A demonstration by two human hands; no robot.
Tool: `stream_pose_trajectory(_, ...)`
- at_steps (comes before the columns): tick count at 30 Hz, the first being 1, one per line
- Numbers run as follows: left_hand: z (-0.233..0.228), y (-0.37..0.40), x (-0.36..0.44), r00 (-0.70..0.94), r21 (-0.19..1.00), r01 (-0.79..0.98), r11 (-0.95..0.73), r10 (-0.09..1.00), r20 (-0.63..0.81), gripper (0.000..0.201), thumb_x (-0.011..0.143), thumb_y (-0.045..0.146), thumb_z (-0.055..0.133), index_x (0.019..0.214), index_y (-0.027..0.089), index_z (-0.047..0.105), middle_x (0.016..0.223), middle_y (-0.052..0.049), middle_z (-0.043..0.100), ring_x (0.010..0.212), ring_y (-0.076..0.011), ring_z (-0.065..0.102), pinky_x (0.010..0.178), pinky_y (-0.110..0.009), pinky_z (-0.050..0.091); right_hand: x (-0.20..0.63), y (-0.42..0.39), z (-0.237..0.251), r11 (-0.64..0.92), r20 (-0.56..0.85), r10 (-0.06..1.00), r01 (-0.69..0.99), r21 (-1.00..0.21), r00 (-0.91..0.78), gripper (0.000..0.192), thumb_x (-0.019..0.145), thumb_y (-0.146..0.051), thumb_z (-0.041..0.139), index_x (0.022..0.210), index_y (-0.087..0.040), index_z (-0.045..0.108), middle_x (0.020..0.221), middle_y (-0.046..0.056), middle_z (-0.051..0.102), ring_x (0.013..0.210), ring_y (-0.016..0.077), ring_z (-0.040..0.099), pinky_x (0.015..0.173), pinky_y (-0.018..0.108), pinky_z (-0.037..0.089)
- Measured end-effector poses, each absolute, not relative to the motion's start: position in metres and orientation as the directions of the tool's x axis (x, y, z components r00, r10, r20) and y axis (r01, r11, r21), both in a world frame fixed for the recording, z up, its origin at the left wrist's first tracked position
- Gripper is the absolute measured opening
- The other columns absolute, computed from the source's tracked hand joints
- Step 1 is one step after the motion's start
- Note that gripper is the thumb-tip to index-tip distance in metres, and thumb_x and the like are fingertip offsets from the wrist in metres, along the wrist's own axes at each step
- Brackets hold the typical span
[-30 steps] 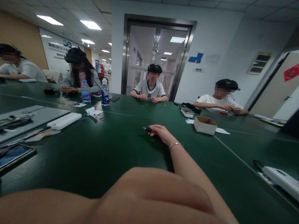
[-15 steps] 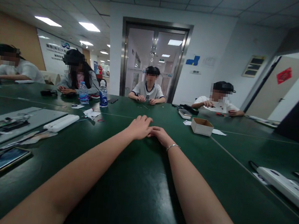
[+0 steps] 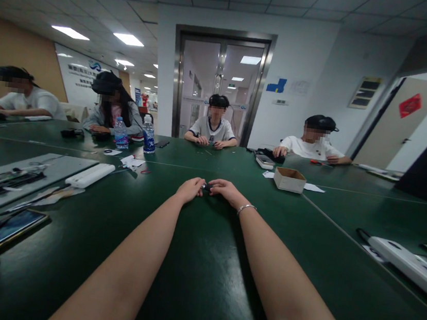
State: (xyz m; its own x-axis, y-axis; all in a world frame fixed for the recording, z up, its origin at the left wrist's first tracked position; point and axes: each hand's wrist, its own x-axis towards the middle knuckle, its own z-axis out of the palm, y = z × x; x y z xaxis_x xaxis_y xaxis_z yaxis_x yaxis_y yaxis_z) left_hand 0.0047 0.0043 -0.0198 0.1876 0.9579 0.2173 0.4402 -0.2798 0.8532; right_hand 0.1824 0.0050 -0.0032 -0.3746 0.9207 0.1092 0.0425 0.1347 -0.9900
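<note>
A small dark object [image 3: 206, 186], short and too small to identify, lies between both hands near the middle of the green worktop [image 3: 190, 282]. The left hand [image 3: 190, 189] has its fingers curled onto the object's left end; the right hand [image 3: 225, 189], with a bracelet [image 3: 245, 208] at the wrist, pinches its right end. Both forearms extend from the near edge. A cardboard box [image 3: 289, 179] stands toward the far right, on white paper. A white power strip [image 3: 90, 174] lies to the left, with a grey mat [image 3: 21, 172] of tools beyond it. Two water bottles [image 3: 135, 135] stand near the far-left edge. Four people sit along the far edge.
</note>
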Motion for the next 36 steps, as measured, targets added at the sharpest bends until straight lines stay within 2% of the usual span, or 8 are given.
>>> stream_pose_trajectory(5, -0.025, 0.009, 0.006, 0.202, 0.88, 0.359, -0.312, 0.946, 0.254, 0.03, 0.076, 0.03, 0.049, 0.103, 0.016, 0.054, 0.066, -0.001, 0.063, 0.059, -0.0122, 0.057, 0.061, -0.024, 0.044, 0.182, 0.003, -0.001, 0.132, 0.101, 0.921, 0.058, -0.99, -0.376, 0.024, 0.07, 0.001, 0.057, 0.089, -0.011, 0.062, 0.067, 0.001, 0.064, 0.058, 0.0091, 0.06, 0.06, 0.018, 0.049)
stream_pose_trajectory(13, -0.022, 0.009, 0.006, 0.226, 0.916, 0.231, -0.329, 0.933, 0.279, 0.024, 0.071, 0.016, 0.053, 0.094, 0.014, 0.056, 0.067, -0.002, 0.062, 0.064, -0.0126, 0.059, 0.064, -0.025, 0.046, 0.18, 0.001, 0.002, 0.102, 0.076, 0.941, 0.063, -0.993, -0.329, 0.007, 0.079, -0.01, 0.057, 0.084, -0.01, 0.062, 0.07, 0.004, 0.064, 0.051, 0.0087, 0.059, 0.054, 0.017, 0.049)
stream_pose_trajectory(22, -0.013, -0.003, 0.004, 0.221, 0.916, 0.18, -0.358, 0.922, 0.317, 0.015, 0.069, 0.019, 0.06, 0.082, 0.013, 0.058, 0.073, -0.004, 0.063, 0.066, -0.0131, 0.059, 0.067, -0.028, 0.046, 0.181, 0.004, 0.0, 0.105, 0.077, 0.929, 0.058, -0.993, -0.362, 0.013, 0.085, -0.019, 0.054, 0.077, -0.01, 0.059, 0.057, 0.004, 0.061, 0.047, 0.0087, 0.056, 0.05, 0.016, 0.048)
stream_pose_trajectory(27, -0.011, -0.003, 0.001, 0.205, 0.905, 0.207, -0.372, 0.921, 0.331, 0.018, 0.066, 0.024, 0.065, 0.08, 0.013, 0.061, 0.074, -0.005, 0.064, 0.07, -0.0147, 0.059, 0.073, -0.03, 0.046, 0.181, 0.004, 0.0, 0.083, 0.056, 0.932, 0.062, -0.995, -0.358, 0.014, 0.087, -0.019, 0.051, 0.079, -0.01, 0.057, 0.056, 0.004, 0.061, 0.046, 0.0089, 0.056, 0.049, 0.016, 0.048)
stream_pose_trajectory(31, -0.012, -0.002, 0.0, 0.201, 0.896, 0.225, -0.383, 0.918, 0.342, 0.019, 0.066, 0.024, 0.066, 0.08, 0.013, 0.062, 0.08, -0.007, 0.065, 0.076, -0.016, 0.06, 0.078, -0.031, 0.046, 0.181, 0.005, -0.001, 0.082, 0.058, 0.935, 0.053, -0.995, -0.351, 0.012, 0.086, -0.017, 0.051, 0.08, -0.009, 0.058, 0.057, 0.004, 0.061, 0.047, 0.0088, 0.057, 0.049, 0.016, 0.047)
stream_pose_trajectory(36, -0.014, -0.001, 0.0, 0.193, 0.893, 0.233, -0.385, 0.918, 0.346, 0.018, 0.067, 0.024, 0.064, 0.081, 0.013, 0.063, 0.079, -0.007, 0.066, 0.075, -0.0159, 0.06, 0.078, -0.031, 0.046, 0.183, 0.008, -0.003, 0.111, 0.092, 0.933, 0.033, -0.993, -0.348, 0.006, 0.078, -0.011, 0.059, 0.084, -0.01, 0.062, 0.067, 0.003, 0.063, 0.049, 0.0074, 0.057, 0.051, 0.016, 0.047)
